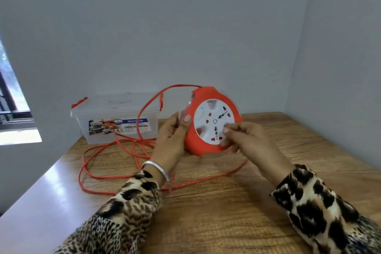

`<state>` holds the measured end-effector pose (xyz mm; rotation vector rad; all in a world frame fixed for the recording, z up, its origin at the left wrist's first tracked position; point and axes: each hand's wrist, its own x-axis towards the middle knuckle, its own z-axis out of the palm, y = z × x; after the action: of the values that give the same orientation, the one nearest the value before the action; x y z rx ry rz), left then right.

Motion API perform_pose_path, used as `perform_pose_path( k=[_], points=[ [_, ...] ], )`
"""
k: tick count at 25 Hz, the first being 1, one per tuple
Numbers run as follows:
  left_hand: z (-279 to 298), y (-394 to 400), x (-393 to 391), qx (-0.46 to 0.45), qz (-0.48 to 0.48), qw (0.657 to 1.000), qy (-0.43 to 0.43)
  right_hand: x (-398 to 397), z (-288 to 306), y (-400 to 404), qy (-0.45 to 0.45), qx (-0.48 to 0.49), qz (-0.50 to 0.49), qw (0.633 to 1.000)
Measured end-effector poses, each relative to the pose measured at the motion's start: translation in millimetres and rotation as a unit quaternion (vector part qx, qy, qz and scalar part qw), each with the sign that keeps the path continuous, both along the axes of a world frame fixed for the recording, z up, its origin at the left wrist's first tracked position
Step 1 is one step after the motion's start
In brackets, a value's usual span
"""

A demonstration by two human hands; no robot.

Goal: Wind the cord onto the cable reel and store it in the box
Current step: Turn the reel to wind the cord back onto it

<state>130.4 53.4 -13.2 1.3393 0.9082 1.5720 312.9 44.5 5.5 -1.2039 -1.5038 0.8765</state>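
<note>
Presently held upright above the worktop [237,202]: cable reel [212,120], red rim with white socket face turned toward the camera, axis running roughly from viewer to wall. Left hand [172,137] gripping the reel's left edge, thumb laid on the red rim, fingers wrapped behind and out of sight. Right hand [245,137] set on the lower right of the white face, fingertips [225,130] curled and pressed against it; whether pinching a winding knob or merely bearing on the face cannot be told through blur. Cord [115,144] mostly unwound: loose loops lying on the worktop to the left of and below the reel, one strand arching up over the box [115,121] to the reel's top left, another passing beneath the right forearm. Box closed, lid on, standing behind the left hand against the wall, well apart from the right hand. Judged: winding barely begun; right hand better placed to turn the face, left hand nearer both cord and box.
</note>
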Motion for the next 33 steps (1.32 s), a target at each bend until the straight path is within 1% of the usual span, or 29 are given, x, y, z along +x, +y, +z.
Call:
perform_pose_path(
  k=[1, 2, 3, 4, 5, 6, 8, 10, 12, 13, 14, 15, 17, 18, 20, 21, 22, 23, 24, 25, 26, 27, 28, 29, 30, 31, 32, 33],
  points=[
    [3.8, 1.0, -7.7, -0.006, 0.000, 1.000, 0.018, 4.3, -1.1, -0.1, -0.124, 0.120, -0.056, 0.983],
    [7.4, 1.5, -15.0, -0.010, -0.003, 0.999, 0.039, 6.2, -1.5, 0.0, -0.231, 0.234, -0.075, 0.941],
    [10.2, 1.0, -20.3, -0.012, -0.011, 0.998, 0.059, 6.5, -0.4, 0.4, -0.306, 0.322, -0.059, 0.894],
    [11.8, 0.3, -24.0, -0.012, -0.019, 0.997, 0.078, 6.5, 0.2, 1.4, -0.361, 0.373, -0.023, 0.854],
    [12.3, -0.8, -26.1, -0.011, -0.028, 0.995, 0.099, 6.0, 0.5, 2.6, -0.407, 0.394, 0.011, 0.824],
    [12.4, -2.4, -26.7, -0.010, -0.035, 0.992, 0.119, 5.8, 0.0, 3.2, -0.447, 0.394, 0.030, 0.802],
    [11.6, -3.0, -27.2, -0.009, -0.046, 0.988, 0.150, 4.3, -4.1, 5.8, -0.531, 0.366, 0.034, 0.763],
    [12.0, -3.1, -26.7, -0.005, -0.058, 0.986, 0.154, 3.7, -10.5, 10.0, -0.583, 0.372, 0.000, 0.722],
    [12.0, -4.2, -23.9, 0.004, -0.060, 0.988, 0.140, 2.2, -12.3, 10.7, -0.593, 0.390, -0.050, 0.702],
    [12.2, -5.4, -21.1, 0.010, -0.057, 0.990, 0.129, 0.5, -11.2, 10.1, -0.593, 0.385, -0.075, 0.703],
    [12.1, -6.5, -17.3, 0.017, -0.054, 0.992, 0.116, -0.6, -9.7, 9.6, -0.580, 0.372, -0.100, 0.718],
    [11.6, -7.2, -12.5, 0.025, -0.054, 0.993, 0.102, -2.2, -8.1, 8.2, -0.542, 0.351, -0.129, 0.752],
    [9.6, -7.4, -2.0, 0.042, -0.056, 0.994, 0.080, -5.5, -7.1, 2.7, -0.437, 0.300, -0.184, 0.828],
    [7.9, -6.9, 2.6, 0.051, -0.053, 0.994, 0.075, -7.2, -7.7, 0.0, -0.389, 0.272, -0.199, 0.857],
    [3.5, -6.0, 9.0, 0.061, -0.037, 0.994, 0.078, -11.2, -10.8, -1.0, -0.286, 0.189, -0.177, 0.923],
    [0.7, -5.3, 10.3, 0.065, -0.023, 0.994, 0.087, -13.0, -11.7, 0.8, -0.210, 0.117, -0.142, 0.960],
    [-2.5, -4.3, 10.8, 0.073, -0.001, 0.992, 0.105, -14.3, -11.2, 2.1, -0.109, 0.031, -0.096, 0.989],
    [-5.5, -3.3, 10.5, 0.085, 0.028, 0.987, 0.131, -15.8, -9.5, 2.8, -0.001, -0.053, -0.044, 0.998],
    [-8.3, -2.5, 10.2, 0.096, 0.055, 0.982, 0.156, -16.5, -8.9, 3.2, 0.097, -0.123, 0.010, 0.988],
    [-9.6, -2.0, 10.2, 0.106, 0.074, 0.976, 0.174, -17.4, -8.9, 3.3, 0.177, -0.166, 0.059, 0.968],
    [-9.9, -1.4, 9.6, 0.111, 0.080, 0.974, 0.181, -18.5, -8.7, 3.1, 0.236, -0.187, 0.094, 0.949],
    [-10.0, -0.7, 8.9, 0.114, 0.080, 0.974, 0.181, -18.8, -8.2, 1.9, 0.270, -0.194, 0.115, 0.936],
    [-10.4, 0.8, 7.6, 0.114, 0.078, 0.974, 0.178, -17.8, -7.0, 1.4, 0.281, -0.191, 0.127, 0.932],
    [-9.8, 1.8, 6.0, 0.108, 0.072, 0.976, 0.174, -15.9, -5.3, 1.5, 0.267, -0.184, 0.130, 0.937],
    [-9.0, 3.1, 4.4, 0.096, 0.060, 0.980, 0.163, -13.6, -3.6, 1.2, 0.224, -0.175, 0.123, 0.951],
    [-7.9, 4.2, 2.7, 0.083, 0.044, 0.985, 0.144, -10.5, -2.2, 0.8, 0.146, -0.152, 0.101, 0.972],
    [-6.0, 4.4, 0.2, 0.070, 0.030, 0.990, 0.120, -6.7, -1.7, 0.5, 0.026, -0.105, 0.057, 0.993],
    [-3.4, 4.1, -2.7, 0.060, 0.019, 0.993, 0.099, -1.7, -2.1, 1.5, -0.111, -0.021, -0.011, 0.994]
  ],
)
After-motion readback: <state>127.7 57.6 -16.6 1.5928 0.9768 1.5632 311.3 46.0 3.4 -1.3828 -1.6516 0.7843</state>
